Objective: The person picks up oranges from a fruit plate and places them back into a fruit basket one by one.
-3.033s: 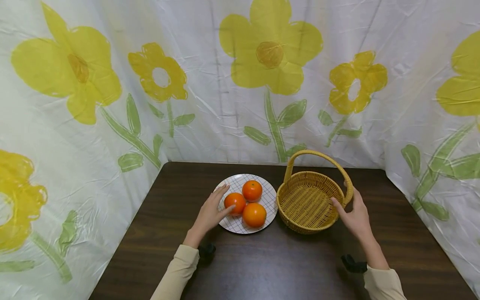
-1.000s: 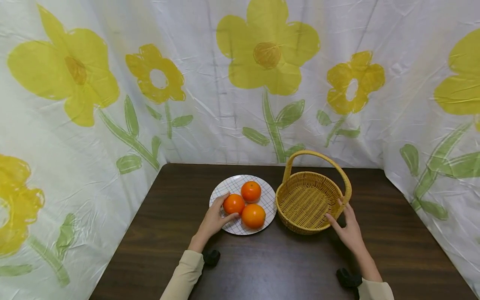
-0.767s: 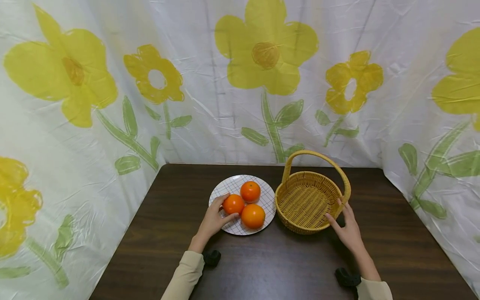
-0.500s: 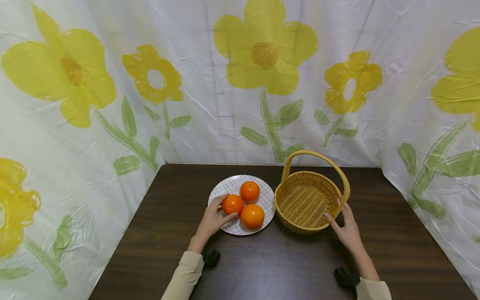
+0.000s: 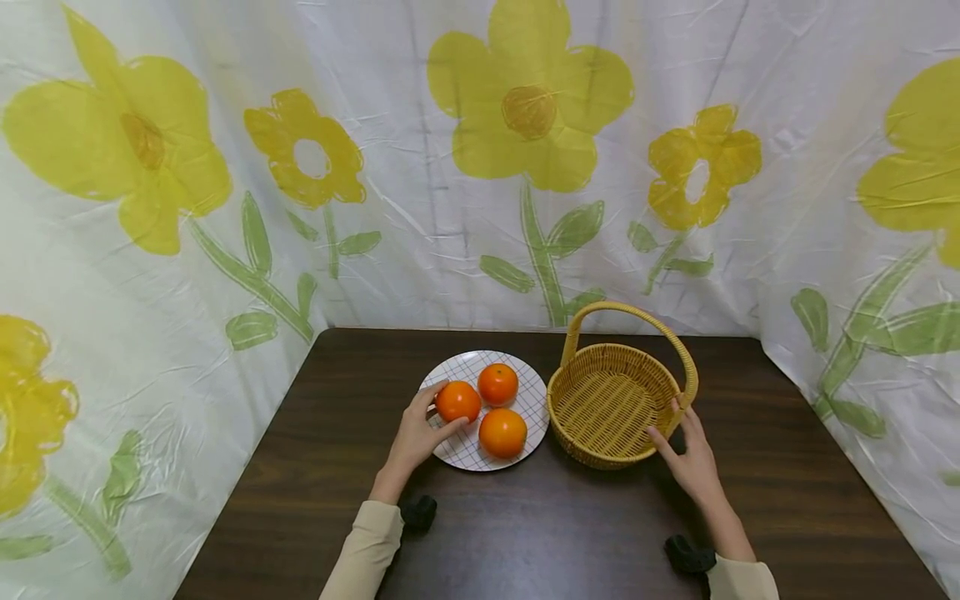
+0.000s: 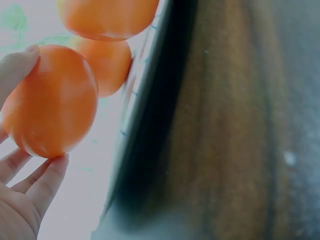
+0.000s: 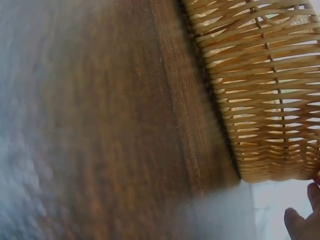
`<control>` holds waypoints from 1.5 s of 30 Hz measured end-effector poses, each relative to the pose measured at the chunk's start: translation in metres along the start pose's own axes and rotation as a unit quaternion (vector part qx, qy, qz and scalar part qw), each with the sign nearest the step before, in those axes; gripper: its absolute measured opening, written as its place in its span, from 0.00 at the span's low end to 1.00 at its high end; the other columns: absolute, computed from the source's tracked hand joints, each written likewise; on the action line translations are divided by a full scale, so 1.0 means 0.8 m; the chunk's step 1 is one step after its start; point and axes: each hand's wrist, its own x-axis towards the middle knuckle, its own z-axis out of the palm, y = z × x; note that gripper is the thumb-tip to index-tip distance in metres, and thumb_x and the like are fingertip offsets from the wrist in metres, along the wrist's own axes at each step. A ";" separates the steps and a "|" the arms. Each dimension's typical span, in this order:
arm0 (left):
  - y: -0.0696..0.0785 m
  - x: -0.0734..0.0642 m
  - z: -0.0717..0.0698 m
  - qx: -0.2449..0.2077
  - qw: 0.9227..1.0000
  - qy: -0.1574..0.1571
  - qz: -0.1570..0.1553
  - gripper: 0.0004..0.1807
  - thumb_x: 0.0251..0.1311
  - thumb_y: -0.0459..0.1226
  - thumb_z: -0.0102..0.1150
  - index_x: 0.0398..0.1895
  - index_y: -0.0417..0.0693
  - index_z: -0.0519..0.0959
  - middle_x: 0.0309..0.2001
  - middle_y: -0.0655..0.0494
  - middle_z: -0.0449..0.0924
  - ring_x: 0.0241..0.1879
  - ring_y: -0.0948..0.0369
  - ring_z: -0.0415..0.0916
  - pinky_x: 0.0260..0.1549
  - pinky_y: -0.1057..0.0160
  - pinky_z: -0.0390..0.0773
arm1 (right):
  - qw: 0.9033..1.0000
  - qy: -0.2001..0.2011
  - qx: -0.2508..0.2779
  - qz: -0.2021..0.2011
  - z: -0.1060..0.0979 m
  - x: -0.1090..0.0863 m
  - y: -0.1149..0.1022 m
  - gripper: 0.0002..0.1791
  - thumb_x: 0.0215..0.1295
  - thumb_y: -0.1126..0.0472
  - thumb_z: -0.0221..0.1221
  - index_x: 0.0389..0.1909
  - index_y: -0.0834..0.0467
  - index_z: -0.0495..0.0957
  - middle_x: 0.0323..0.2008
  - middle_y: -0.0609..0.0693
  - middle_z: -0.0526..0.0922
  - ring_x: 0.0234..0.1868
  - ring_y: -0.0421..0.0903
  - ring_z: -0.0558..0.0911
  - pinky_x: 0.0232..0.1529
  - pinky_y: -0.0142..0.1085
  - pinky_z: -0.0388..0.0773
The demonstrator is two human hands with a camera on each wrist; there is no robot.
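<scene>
My left hand (image 5: 417,432) holds a glossy orange (image 5: 458,402) between thumb and fingers, over the left part of a white plate (image 5: 471,459) with a thin grid pattern. In the left wrist view the thumb presses one side of that orange (image 6: 54,102) and the fingertips the opposite side. Two other oranges stay on the plate, a rear one (image 5: 498,384) and a front one (image 5: 502,433). On the right, my right hand (image 5: 692,462) grips the side of a round wicker basket (image 5: 617,404) near the foot of its tall handle. Only part of this hand shows in the right wrist view.
Plate and basket stand side by side near the back of a dark wooden table (image 5: 525,533). A white curtain (image 5: 420,250) with yellow flowers hangs behind and along both sides. A dark band (image 5: 418,513) sits at the left wrist, another (image 5: 688,555) at the right.
The left hand has taken hold of the left orange and shifted it slightly left and back, apart from the other two. The right hand moved a little toward the basket's front, then stayed there.
</scene>
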 end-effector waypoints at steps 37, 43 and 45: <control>0.092 0.023 0.003 -0.058 0.998 -0.007 -0.001 0.36 0.45 0.34 0.71 0.61 0.39 0.69 0.56 0.44 0.69 0.52 0.47 0.71 0.49 0.46 0.74 | 1.000 -0.016 -0.020 0.001 -0.003 0.000 -0.002 0.40 0.66 0.49 0.54 0.71 0.59 0.49 0.71 0.60 0.45 0.66 0.69 0.53 0.54 0.68 0.55; 0.099 0.025 0.007 -0.063 0.998 -0.022 0.011 0.36 0.47 0.34 0.70 0.61 0.37 0.68 0.57 0.41 0.69 0.53 0.46 0.70 0.50 0.46 0.74 | 0.999 -0.022 -0.025 0.001 -0.004 -0.001 -0.004 0.40 0.66 0.49 0.53 0.71 0.61 0.48 0.72 0.59 0.44 0.66 0.69 0.53 0.54 0.67 0.55; 0.101 0.026 0.008 -0.064 0.998 -0.027 0.013 0.36 0.47 0.34 0.69 0.62 0.37 0.67 0.57 0.41 0.69 0.53 0.46 0.70 0.50 0.46 0.74 | 0.999 -0.023 -0.026 0.000 -0.004 -0.001 -0.004 0.40 0.66 0.49 0.53 0.71 0.62 0.48 0.72 0.59 0.44 0.67 0.69 0.53 0.55 0.67 0.55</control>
